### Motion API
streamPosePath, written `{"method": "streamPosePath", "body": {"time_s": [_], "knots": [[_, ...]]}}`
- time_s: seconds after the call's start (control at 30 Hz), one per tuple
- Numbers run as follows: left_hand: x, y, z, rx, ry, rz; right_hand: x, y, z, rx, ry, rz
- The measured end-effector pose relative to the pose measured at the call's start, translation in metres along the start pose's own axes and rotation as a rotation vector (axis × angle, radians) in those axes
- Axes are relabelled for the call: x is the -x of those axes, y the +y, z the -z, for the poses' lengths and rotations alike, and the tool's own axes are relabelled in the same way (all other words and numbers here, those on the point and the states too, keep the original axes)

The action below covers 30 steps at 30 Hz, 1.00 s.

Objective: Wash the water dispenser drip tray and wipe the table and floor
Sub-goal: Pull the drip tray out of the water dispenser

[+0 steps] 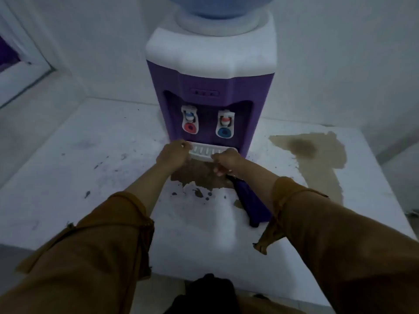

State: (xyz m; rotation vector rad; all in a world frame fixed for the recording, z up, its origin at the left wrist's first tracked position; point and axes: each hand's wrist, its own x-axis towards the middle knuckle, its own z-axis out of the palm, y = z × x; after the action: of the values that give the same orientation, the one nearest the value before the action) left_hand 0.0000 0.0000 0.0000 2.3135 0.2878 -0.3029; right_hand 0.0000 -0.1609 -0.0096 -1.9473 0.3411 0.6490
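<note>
A purple and white water dispenser (210,87) stands at the back of a white table (79,177). Its white slotted drip tray (205,151) sits at the dispenser's foot. My left hand (173,154) grips the tray's left end. My right hand (226,162) grips its right end, fingers curled around the front edge. A brown spill (201,175) lies on the table just below the tray, partly hidden by my hands. A purple cloth (249,205) lies under my right forearm.
A second, paler brown stain (317,155) spreads over the table's right side. Dark specks are scattered across the left half. White walls close in behind and to the right. A blue bottle (217,7) tops the dispenser.
</note>
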Motion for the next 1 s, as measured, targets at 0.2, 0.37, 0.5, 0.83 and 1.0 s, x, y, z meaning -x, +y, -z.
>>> {"method": "streamPosePath", "body": {"time_s": [0.2,0.37,0.5,0.83,1.0], "knots": [[-0.043,-0.010,-0.006,0.208,-0.120,0.166,-0.031,-0.007,-0.014,-0.236,0.022,-0.232],[-0.071,-0.022,-0.015,0.277,-0.206,0.337,-0.058,0.000,-0.023,-0.360,0.060,-0.359],[-0.088,-0.036,-0.021,0.278,-0.282,0.376,-0.074,0.003,-0.029,-0.487,0.130,-0.371],[-0.108,-0.042,-0.035,0.412,-0.314,0.540,-0.085,0.008,-0.033,-0.660,0.252,-0.423],[-0.113,-0.042,-0.038,0.450,-0.316,0.526,-0.087,0.009,-0.031,-0.607,0.275,-0.424]]}}
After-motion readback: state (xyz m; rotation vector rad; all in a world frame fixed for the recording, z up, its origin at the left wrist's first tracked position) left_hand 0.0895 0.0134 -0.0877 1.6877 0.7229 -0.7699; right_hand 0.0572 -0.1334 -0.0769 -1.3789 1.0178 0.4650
